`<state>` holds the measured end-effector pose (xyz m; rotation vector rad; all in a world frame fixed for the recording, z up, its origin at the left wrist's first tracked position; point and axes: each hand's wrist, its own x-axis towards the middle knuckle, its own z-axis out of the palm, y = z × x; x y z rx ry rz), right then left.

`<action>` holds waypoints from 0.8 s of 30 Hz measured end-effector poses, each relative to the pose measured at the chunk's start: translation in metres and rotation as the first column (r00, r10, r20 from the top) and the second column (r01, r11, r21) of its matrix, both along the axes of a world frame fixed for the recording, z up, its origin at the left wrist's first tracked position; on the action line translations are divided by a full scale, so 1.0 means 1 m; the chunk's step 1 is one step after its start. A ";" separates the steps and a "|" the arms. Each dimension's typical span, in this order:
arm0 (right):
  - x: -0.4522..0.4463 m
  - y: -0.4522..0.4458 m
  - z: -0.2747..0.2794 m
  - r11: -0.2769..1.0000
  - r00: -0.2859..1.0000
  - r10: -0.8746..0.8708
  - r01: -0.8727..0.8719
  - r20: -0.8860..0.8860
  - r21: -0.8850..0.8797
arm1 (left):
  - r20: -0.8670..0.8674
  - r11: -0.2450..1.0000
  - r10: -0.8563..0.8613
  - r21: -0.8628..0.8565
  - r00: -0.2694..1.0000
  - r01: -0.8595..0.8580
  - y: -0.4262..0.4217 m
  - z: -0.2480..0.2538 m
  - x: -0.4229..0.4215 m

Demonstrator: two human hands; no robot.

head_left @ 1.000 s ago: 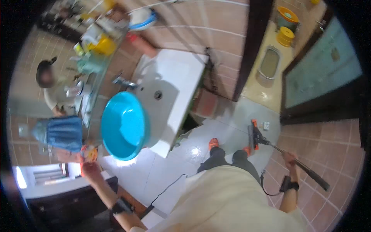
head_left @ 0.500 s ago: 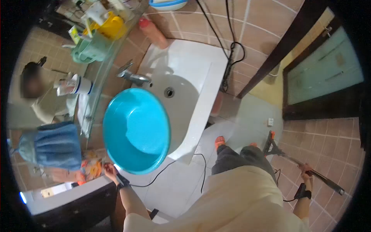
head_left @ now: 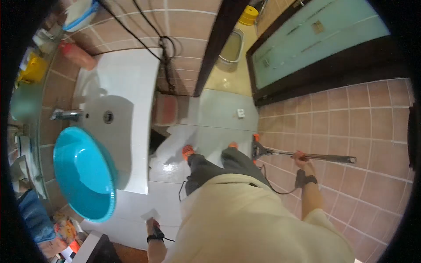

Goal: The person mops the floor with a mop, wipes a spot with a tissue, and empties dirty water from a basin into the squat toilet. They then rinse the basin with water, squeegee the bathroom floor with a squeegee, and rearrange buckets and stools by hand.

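My right hand (head_left: 301, 159) is wrapped round the metallic pole of a long-handled squeegee (head_left: 324, 158). The squeegee's dark head has orange ends and sits low by the tiled wall, close to my feet. My left hand (head_left: 152, 225) hangs low over the pale floor, fingers loosely bent, and nothing shows in it. A dark band with a cable is on each wrist. Nearest to the left hand is a large turquoise basin (head_left: 83, 175), tilted on the left end of the white sink (head_left: 140, 144).
A chrome faucet (head_left: 66, 115) and a pink bottle (head_left: 78, 56) are at the sink. Black cords (head_left: 164, 52) hang on the wall. A small white object (head_left: 240, 113) lies on the floor before the frosted glass door (head_left: 315, 39). Beyond the doorway stands a grey tub (head_left: 231, 46).
My view has swung to the right, so sink and basin sit farther left. My left hand has moved from beside the basin to near my body. The right hand still grips the squeegee.
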<state>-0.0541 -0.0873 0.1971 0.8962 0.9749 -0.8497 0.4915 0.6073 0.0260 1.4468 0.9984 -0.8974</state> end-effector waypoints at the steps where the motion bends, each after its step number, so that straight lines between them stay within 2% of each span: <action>1: -0.001 -0.008 -0.005 1.000 1.000 -0.005 0.005 0.014 0.018 | -0.044 0.957 -0.289 0.030 0.956 0.290 -0.001 -0.043 -0.003; 2: -0.005 -0.016 -0.013 1.000 1.000 0.008 -0.009 0.027 0.028 | 0.012 0.675 -0.727 0.190 0.686 0.713 -0.023 -0.053 -0.011; 3: -0.011 -0.025 -0.022 0.998 0.998 0.053 -0.054 0.035 0.020 | -0.096 0.657 -0.718 0.236 0.690 0.716 -0.064 -0.058 -0.009; 4: -0.025 -0.034 -0.032 0.985 0.985 0.169 -0.167 0.038 -0.047 | -0.201 0.634 -0.695 0.281 0.690 0.720 -0.128 -0.049 -0.002; 5: -0.035 -0.042 -0.039 0.954 0.959 0.280 -0.275 0.030 -0.117 | -0.049 0.498 -0.832 0.376 0.553 0.782 -0.167 -0.050 -0.006; 6: -0.049 -0.048 -0.050 0.907 0.922 0.386 -0.376 0.021 -0.189 | 0.002 0.364 -0.912 0.462 0.409 0.809 -0.214 -0.041 -0.009; 7: -0.064 -0.051 -0.057 0.908 0.917 0.366 -0.313 0.162 -0.277 | 0.028 0.225 -0.967 0.565 0.254 0.794 -0.262 -0.032 -0.012; 8: -0.076 -0.057 -0.063 0.893 0.941 0.336 -0.306 0.037 -0.329 | -0.040 0.089 -0.988 0.627 0.147 0.774 -0.320 -0.003 -0.015; 10: -0.087 -0.063 -0.077 0.850 0.949 0.234 -0.305 -0.211 -0.429 | 0.089 0.124 -0.992 0.666 0.087 0.736 -0.398 0.007 -0.027; 12: -0.059 -0.061 -0.051 0.803 0.921 0.060 -0.273 -0.384 -0.529 | 0.073 0.081 -0.996 0.679 0.043 0.729 -0.488 0.036 -0.050; 13: -0.065 -0.064 -0.063 0.815 0.947 0.030 -0.209 -0.320 -0.541 | 0.068 0.057 -0.998 0.693 0.014 0.719 -0.530 0.040 -0.064; 14: -0.065 -0.070 -0.079 0.826 0.968 -0.003 -0.140 -0.252 -0.546 | 0.130 0.084 -0.991 0.720 -0.015 0.689 -0.561 0.026 -0.076; 15: -0.029 -0.079 -0.047 0.872 0.953 -0.226 0.106 -0.202 -0.478 | 0.185 0.105 -0.981 0.742 -0.051 0.662 -0.587 0.004 -0.085; 17: -0.016 -0.084 -0.062 0.790 0.908 -0.145 -0.133 -0.393 -0.598 | 0.226 0.108 -0.969 0.742 -0.096 0.662 -0.639 -0.034 -0.106; 18: -0.015 -0.085 -0.068 0.771 0.858 -0.086 -0.264 -0.506 -0.580 | 0.219 0.096 -0.971 0.721 -0.093 0.687 -0.671 -0.054 -0.118; 19: -0.014 -0.086 -0.074 0.746 0.790 -0.032 -0.389 -0.612 -0.541 | 0.212 0.087 -0.973 0.700 -0.091 0.708 -0.697 -0.076 -0.131; 21: -0.015 -0.094 -0.085 0.724 0.595 0.129 -0.603 -0.794 -0.335 | 0.182 0.027 -0.977 0.606 -0.106 0.795 -0.749 -0.135 -0.161; 22: -0.029 -0.099 -0.103 0.635 0.315 0.389 -0.773 -0.866 0.004 | 0.161 -0.030 -0.976 0.557 -0.144 0.830 -0.770 -0.173 -0.178; 23: -0.037 -0.099 -0.120 0.448 -0.013 0.601 -0.822 -0.799 0.351 | 0.064 -0.178 -0.957 0.637 -0.281 0.750 -0.795 -0.196 -0.196; 24: -0.034 -0.095 -0.139 0.473 -0.261 0.438 -0.746 -0.860 0.468 | 0.134 -0.139 -0.948 0.644 -0.290 0.752 -0.814 -0.227 -0.214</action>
